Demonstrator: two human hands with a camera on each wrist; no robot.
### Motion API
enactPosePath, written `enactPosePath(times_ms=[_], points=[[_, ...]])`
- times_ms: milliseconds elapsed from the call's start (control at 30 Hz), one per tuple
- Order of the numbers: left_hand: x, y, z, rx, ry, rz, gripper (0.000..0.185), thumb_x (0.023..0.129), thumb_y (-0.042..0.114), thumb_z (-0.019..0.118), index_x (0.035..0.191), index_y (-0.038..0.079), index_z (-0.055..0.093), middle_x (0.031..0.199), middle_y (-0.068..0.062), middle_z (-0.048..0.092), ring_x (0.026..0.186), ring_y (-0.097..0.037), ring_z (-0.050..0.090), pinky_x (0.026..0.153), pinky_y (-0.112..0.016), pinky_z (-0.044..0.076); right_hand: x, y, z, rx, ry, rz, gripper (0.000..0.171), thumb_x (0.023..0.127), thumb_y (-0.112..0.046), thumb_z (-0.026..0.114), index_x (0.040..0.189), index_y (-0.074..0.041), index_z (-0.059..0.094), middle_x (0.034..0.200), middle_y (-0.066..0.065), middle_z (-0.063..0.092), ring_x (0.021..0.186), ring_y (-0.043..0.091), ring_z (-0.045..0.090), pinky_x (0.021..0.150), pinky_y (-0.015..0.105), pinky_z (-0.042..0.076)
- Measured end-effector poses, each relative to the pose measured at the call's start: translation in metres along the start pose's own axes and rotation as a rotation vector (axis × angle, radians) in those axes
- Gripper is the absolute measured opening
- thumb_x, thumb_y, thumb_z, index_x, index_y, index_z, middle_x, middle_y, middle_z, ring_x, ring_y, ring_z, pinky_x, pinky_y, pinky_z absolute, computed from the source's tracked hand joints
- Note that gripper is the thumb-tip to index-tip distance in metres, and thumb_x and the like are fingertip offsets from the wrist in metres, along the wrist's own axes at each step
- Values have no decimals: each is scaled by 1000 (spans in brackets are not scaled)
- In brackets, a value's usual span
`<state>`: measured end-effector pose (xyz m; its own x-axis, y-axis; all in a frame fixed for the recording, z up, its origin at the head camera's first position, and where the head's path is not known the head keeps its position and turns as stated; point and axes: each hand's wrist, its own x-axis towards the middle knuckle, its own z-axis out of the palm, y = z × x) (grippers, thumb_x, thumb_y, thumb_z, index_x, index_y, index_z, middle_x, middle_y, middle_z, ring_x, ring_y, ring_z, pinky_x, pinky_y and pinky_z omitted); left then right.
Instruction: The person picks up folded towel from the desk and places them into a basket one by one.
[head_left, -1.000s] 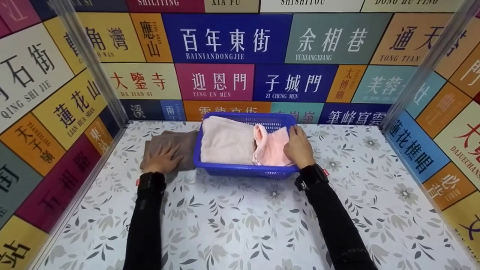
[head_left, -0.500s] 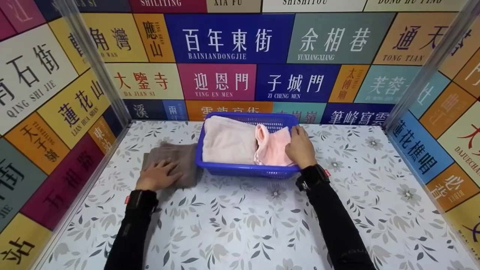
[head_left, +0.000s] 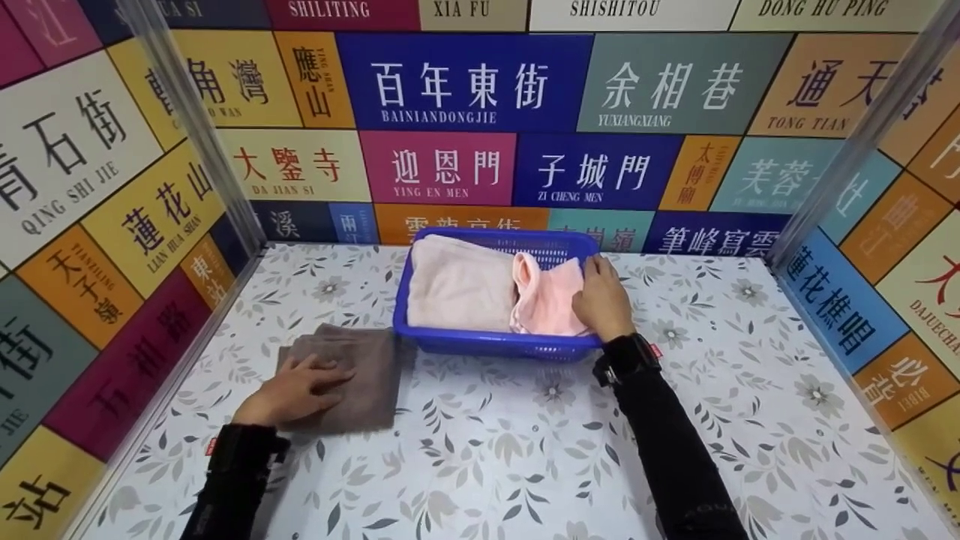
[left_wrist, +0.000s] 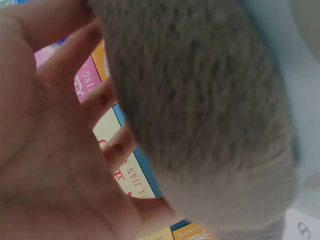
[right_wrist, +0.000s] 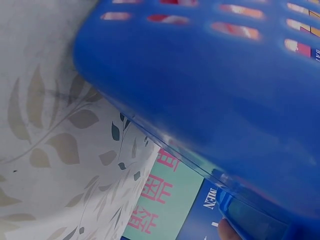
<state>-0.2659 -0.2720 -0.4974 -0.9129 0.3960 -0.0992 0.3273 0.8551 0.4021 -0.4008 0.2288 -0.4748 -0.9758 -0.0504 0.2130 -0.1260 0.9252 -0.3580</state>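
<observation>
Moved since earlier: left hand (head_left: 289,390) has dragged the brown towel (head_left: 352,375) nearward, away from the far-left spot beside the blue basket (head_left: 495,341); right hand and basket unchanged.
Left grip: fingers flat and spread on top of the brown towel, pressing it down, not curled round it; the left wrist view shows the palm against towel pile (left_wrist: 200,110).
Right grip: right hand (head_left: 602,300) holds the basket's right rim, fingers draped over the edge by the pink towel (head_left: 551,304); how tightly they curl is hard to tell from the head view, and the right wrist view shows only the basket wall (right_wrist: 210,100).
Brown towel: folded, flat on the counter (head_left: 525,450), near left of the basket, its far right corner just beside the basket's near left corner.
Basket contents: beige towel (head_left: 457,289) on the left, pink towel on the right, both folded.
Step in hand (judged): sliding the brown towel clear of the basket while the other hand steadies the basket.
Next move calls for (judged): keeping flat pressure so the fold holds, then a proper pinch on an edge if it is to be lifted.
</observation>
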Motion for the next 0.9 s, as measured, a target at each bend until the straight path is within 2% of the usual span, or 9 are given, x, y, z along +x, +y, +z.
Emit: enactPosePath(times_ms=[133, 300, 467, 667, 767, 900], points=[[-9, 14, 1, 14, -34, 31, 51, 94, 35, 74, 142, 23, 65, 145, -19, 55, 136, -53, 38, 104, -71, 43, -1, 0, 3, -3, 3, -15, 70, 92, -7, 54, 153, 17, 32, 158, 36, 33, 148, 49, 34, 124, 54, 30], [-5, 56, 15, 86, -38, 68, 51, 94, 40, 73, 142, 25, 65, 143, -20, 56, 132, -50, 43, 104, -72, 43, -1, -1, 0, 1, 4, -5, 69, 92, -8, 55, 153, 17, 32, 158, 36, 33, 149, 49, 32, 125, 54, 29], [13, 104, 38, 126, -10, 131, 50, 94, 40, 73, 141, 26, 66, 138, -23, 56, 129, -49, 45, 101, -68, 46, 1, -1, -2, -1, 0, -2, 69, 93, -8, 57, 152, 17, 33, 159, 36, 33, 150, 49, 32, 126, 53, 27], [39, 155, 64, 178, -12, 216, 52, 97, 48, 66, 145, 32, 61, 149, -22, 52, 133, -50, 47, 98, -68, 51, 0, 0, -3, 4, 4, -10, 71, 93, -9, 59, 152, 18, 32, 158, 37, 33, 149, 50, 32, 125, 54, 28], [52, 175, 76, 215, -3, 243, 53, 98, 54, 61, 147, 35, 59, 149, -19, 52, 133, -46, 49, 95, -64, 54, 0, 1, -2, 5, 12, -12, 70, 92, -9, 59, 152, 18, 33, 158, 38, 33, 149, 50, 32, 125, 55, 28], [65, 194, 90, 261, -4, 257, 53, 100, 59, 55, 150, 40, 54, 152, -16, 50, 139, -47, 46, 100, -62, 53, 0, 1, 0, 6, 9, -12, 70, 93, -10, 58, 152, 17, 32, 159, 37, 32, 149, 50, 31, 125, 56, 27]])
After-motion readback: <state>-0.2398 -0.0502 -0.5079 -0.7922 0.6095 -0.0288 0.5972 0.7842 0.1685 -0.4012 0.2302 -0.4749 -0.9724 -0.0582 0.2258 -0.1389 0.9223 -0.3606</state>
